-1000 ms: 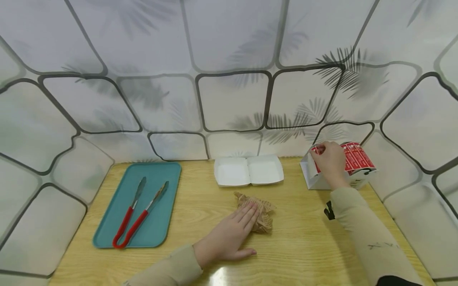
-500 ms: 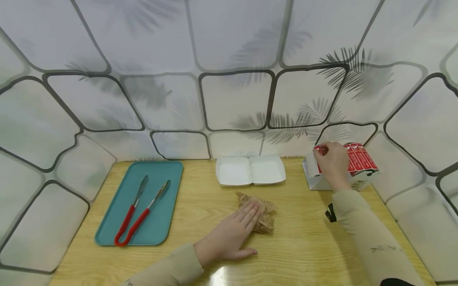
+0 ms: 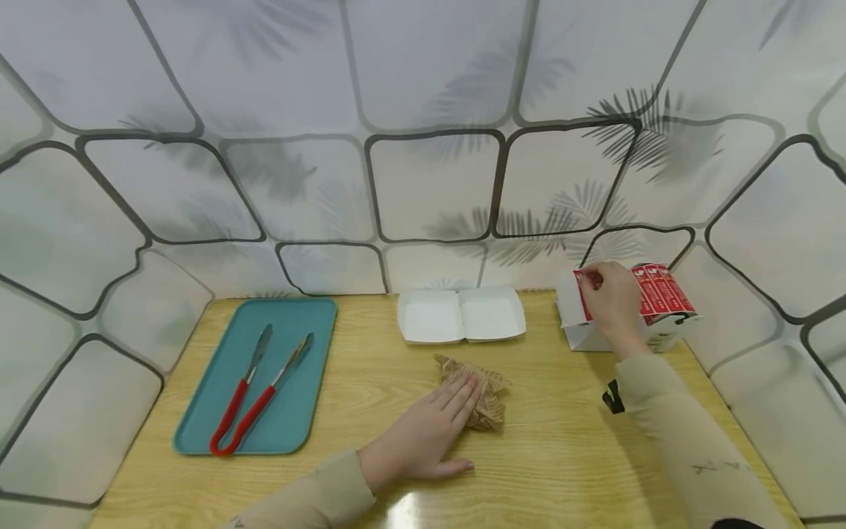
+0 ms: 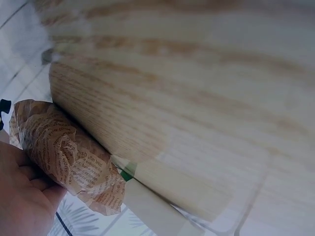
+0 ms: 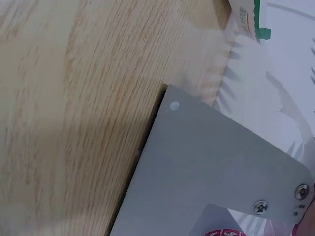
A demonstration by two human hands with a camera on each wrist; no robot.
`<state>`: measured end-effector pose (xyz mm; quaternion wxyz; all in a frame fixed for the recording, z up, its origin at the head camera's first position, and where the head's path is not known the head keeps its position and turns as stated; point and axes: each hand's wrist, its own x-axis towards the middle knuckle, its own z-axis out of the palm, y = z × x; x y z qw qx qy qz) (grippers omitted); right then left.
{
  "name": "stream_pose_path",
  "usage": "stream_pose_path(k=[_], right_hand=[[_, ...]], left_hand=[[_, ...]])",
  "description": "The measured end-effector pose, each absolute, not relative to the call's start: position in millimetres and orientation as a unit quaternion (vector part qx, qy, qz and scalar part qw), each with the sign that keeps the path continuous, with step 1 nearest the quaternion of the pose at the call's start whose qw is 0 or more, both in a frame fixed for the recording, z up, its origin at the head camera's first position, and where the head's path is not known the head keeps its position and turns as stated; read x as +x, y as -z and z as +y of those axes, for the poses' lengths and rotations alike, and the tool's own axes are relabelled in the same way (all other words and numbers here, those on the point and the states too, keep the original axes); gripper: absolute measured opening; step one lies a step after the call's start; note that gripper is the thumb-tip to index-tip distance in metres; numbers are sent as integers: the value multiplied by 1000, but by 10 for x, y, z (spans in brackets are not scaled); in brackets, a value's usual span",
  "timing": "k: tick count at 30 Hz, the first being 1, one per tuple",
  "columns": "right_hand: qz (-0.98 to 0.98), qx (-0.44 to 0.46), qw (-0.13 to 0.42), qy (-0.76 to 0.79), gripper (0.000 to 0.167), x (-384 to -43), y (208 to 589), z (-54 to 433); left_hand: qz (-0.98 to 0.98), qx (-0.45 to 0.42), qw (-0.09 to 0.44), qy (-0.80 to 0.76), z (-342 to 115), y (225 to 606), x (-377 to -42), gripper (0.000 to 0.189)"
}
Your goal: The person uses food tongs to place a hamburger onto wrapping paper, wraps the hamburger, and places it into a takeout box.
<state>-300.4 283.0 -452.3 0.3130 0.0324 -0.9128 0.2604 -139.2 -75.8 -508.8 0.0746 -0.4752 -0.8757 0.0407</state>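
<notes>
My left hand [image 3: 423, 437] lies with straight fingers on a crumpled brown paper-wrapped bundle [image 3: 490, 404] at the middle of the table. Printed lettering covers that wrapper [image 4: 74, 157] in the left wrist view, the palm-side fingers up against it. At the right, my right hand [image 3: 616, 301] pinches the edge of a red label between thumb and forefinger. The label belongs to a roll of red labels [image 3: 663, 289] on a grey-white dispenser [image 3: 584, 339]. A white strip hangs off the dispenser's left side. The right wrist view holds mostly the dispenser's grey side plate [image 5: 197, 152].
Behind the bundle stands an opened white clamshell box [image 3: 432, 319]. On the left, red-handled tongs [image 3: 246, 419] lie on a teal tray [image 3: 291, 433]. A patterned wall [image 3: 429, 191] closes off the back and both sides.
The white strip at the dispenser's left reaches a little farther out, and the red label beside my right fingers has shifted slightly left. My left hand stays on the bundle.
</notes>
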Motion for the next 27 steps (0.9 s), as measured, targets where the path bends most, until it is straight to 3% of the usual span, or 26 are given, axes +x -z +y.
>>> stream_pose_path(k=[27], right_hand=[[-890, 138, 307, -309, 6, -2785, 4237, 2386]], left_hand=[[-874, -477, 83, -38, -762, 5105, -1399, 101]])
